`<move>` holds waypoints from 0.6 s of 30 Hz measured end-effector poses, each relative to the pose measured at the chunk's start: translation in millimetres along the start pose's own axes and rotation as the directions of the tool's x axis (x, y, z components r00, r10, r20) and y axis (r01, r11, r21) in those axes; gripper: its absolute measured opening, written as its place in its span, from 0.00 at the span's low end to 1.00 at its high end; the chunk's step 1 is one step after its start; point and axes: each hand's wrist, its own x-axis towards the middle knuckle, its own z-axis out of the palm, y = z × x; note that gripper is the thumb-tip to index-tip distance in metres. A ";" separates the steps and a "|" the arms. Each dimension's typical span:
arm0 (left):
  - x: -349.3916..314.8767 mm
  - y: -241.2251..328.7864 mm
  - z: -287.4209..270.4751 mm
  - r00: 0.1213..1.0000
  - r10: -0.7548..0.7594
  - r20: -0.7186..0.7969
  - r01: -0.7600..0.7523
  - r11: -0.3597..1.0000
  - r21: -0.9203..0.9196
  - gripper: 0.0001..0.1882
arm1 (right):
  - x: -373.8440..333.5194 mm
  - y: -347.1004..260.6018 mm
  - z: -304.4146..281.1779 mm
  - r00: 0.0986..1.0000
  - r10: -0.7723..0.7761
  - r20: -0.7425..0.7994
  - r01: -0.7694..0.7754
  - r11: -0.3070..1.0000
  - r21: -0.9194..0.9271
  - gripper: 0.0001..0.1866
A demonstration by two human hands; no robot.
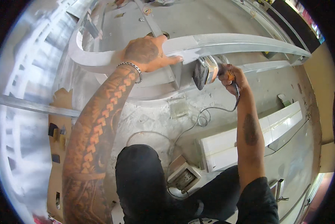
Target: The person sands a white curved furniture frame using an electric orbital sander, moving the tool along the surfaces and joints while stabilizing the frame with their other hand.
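A curved white frame point(227, 42) sweeps across the upper part of the head view, with a lower rail joined to it by short uprights. My left hand point(147, 54) grips its top rail, the thumb along the near face and the other fingers over the far side, partly hidden. In my right hand point(232, 78) is a corded electric sander point(208, 71), held by its dark and orange body. Its pad is tilted on edge close to the near face of the rail; I cannot tell whether they touch. The cord point(221, 108) hangs from the sander and loops over the floor.
A long white panel piece point(227, 143) lies on the dusty floor at right. Between my knees sits a small square box-like piece point(184, 177). Brown cardboard point(57, 149) lies at left, beneath a metal bar point(36, 106). A pale square plate point(178, 108) rests below the frame.
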 end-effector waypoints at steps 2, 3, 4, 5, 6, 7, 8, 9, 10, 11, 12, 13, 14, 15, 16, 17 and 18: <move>0.0 1.3 -3.5 0.996 -0.022 0.084 0.019 0.999 0.039 0.41 | 0.1 7.3 6.3 0.999 -0.032 -0.042 0.031 0.999 -0.037 0.08; 0.4 2.6 -6.1 0.996 -0.026 0.084 0.023 0.999 0.041 0.41 | 0.9 5.1 9.7 0.997 -0.003 -0.073 0.000 0.999 -0.035 0.08; 0.0 5.1 -8.5 0.991 -0.051 0.126 0.046 0.998 0.047 0.42 | 2.1 3.6 10.7 0.998 -0.001 -0.070 -0.001 0.999 -0.033 0.08; -0.5 7.4 -10.9 0.983 -0.076 0.168 0.067 0.996 0.056 0.42 | 3.7 1.9 11.0 0.998 -0.021 -0.055 0.018 0.999 -0.049 0.08; -1.3 7.5 -9.6 0.983 -0.075 0.169 0.065 0.996 0.063 0.42 | 5.2 0.3 11.1 0.998 -0.041 -0.042 0.039 0.997 -0.061 0.08; -1.6 5.9 -7.4 0.991 -0.056 0.120 0.049 0.997 0.062 0.42 | 10.2 -0.3 8.1 0.998 -0.046 -0.034 0.044 0.998 -0.053 0.08; -1.5 4.5 -6.2 0.997 -0.033 0.072 0.029 0.998 0.063 0.41 | 15.8 0.7 5.3 0.999 -0.033 -0.022 0.031 0.998 -0.056 0.08; -1.5 3.0 -6.1 0.997 -0.024 0.072 0.018 0.997 0.077 0.41 | 19.4 -0.8 1.5 1.000 -0.023 -0.012 0.022 0.998 -0.056 0.08; -1.5 2.0 -1.4 0.997 -0.019 0.078 0.016 0.999 0.038 0.41 | 21.2 -0.5 -2.4 0.999 -0.032 -0.018 0.031 0.999 -0.040 0.08; -1.3 2.0 -2.9 0.997 -0.011 0.082 0.010 1.000 0.007 0.41 | 22.2 0.0 0.2 1.000 -0.023 0.008 0.023 0.998 -0.058 0.07; 0.1 1.6 -5.2 0.996 0.013 0.090 -0.016 1.000 0.026 0.41 | 23.2 0.2 1.9 0.999 -0.018 0.031 0.020 0.997 -0.072 0.06; 2.2 3.0 -3.8 0.995 0.017 0.097 -0.017 1.000 -0.006 0.40 | 23.7 -0.2 0.0 1.000 -0.012 -0.010 0.011 0.995 -0.096 0.05; 3.8 5.1 -4.3 0.994 0.023 0.108 -0.020 0.999 -0.032 0.39 | 22.6 -1.1 1.9 0.999 -0.034 -0.022 0.033 0.998 -0.062 0.05; 4.7 8.1 -3.9 0.990 0.061 0.127 -0.060 0.998 -0.012 0.39 | 21.7 -1.6 2.6 0.999 -0.037 -0.007 0.036 0.994 -0.102 0.05; 3.8 9.1 -1.4 0.995 0.025 0.095 -0.024 1.000 -0.016 0.36 | 23.1 2.1 3.1 0.999 -0.035 0.006 0.036 0.990 -0.134 0.06; 3.2 10.2 -3.0 0.998 -0.006 0.060 0.007 1.000 -0.014 0.33 | 26.5 4.7 5.7 0.997 -0.077 0.005 0.077 0.986 -0.145 0.07; 3.7 6.4 -1.5 0.995 0.038 0.090 -0.040 0.999 0.016 0.33 | 30.4 6.8 7.9 0.993 -0.119 0.000 0.118 0.981 -0.152 0.09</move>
